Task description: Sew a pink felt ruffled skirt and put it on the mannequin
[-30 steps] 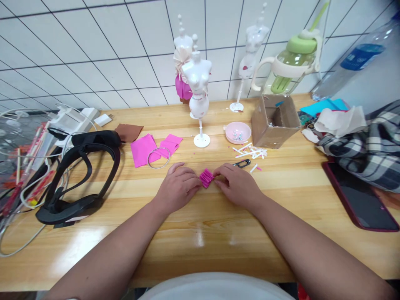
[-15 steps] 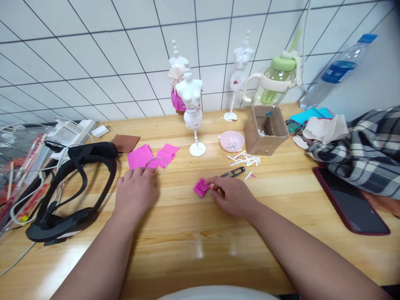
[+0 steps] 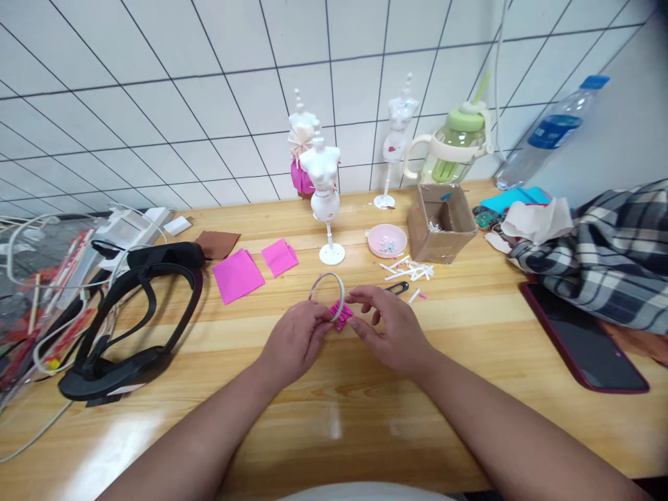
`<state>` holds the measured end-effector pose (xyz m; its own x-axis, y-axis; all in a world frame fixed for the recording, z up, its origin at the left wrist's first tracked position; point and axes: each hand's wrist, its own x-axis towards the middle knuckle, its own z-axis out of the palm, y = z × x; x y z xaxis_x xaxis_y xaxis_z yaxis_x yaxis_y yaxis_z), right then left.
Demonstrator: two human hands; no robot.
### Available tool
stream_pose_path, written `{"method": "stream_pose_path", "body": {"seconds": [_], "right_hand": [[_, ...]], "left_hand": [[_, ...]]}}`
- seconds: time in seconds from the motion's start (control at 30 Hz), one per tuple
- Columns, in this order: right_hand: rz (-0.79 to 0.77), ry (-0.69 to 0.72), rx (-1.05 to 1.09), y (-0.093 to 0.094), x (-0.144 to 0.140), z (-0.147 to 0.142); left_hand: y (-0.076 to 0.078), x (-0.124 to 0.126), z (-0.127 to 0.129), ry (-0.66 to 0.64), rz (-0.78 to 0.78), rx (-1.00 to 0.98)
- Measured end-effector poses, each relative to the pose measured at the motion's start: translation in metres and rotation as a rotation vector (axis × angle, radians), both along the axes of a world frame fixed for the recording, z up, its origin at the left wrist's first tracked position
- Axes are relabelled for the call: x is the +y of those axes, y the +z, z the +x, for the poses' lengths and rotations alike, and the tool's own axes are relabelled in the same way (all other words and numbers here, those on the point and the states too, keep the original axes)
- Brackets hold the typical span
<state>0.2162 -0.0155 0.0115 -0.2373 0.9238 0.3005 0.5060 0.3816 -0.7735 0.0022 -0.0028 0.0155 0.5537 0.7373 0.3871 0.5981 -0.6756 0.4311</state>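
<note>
Here, the left hand (image 3: 298,339) pinched a thin white ring (image 3: 342,296) by the pleated pink piece (image 3: 344,319), which lay between both hands; the right hand (image 3: 389,330), loosely spread, curved just right of it, contact unclear.

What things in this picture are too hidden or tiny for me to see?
In the head view:
Pink pleated piece: partly covered by the ring and left hand.
Black tool: one end hidden behind the right hand.
Dressed mannequin: partly blocked by the front mannequin.
Bits in the pink dish: too small to count.
Checked cloth: cut off by the right edge.
</note>
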Motion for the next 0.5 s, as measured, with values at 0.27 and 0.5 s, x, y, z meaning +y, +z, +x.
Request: {"method": "stream_pose_path", "body": {"seconds": [0.27, 0.5], "right_hand": [[-0.006, -0.002, 0.029, 0.0001, -0.0044, -0.0082], [-0.002, 0.035, -0.026, -0.0044, -0.0040, -0.0095]], "left_hand": [[-0.0046, -0.0030, 0.0061, -0.148, 0.001, 0.029], [-0.0090, 0.0019, -0.0002, -0.208, 0.086, 0.114]]}}
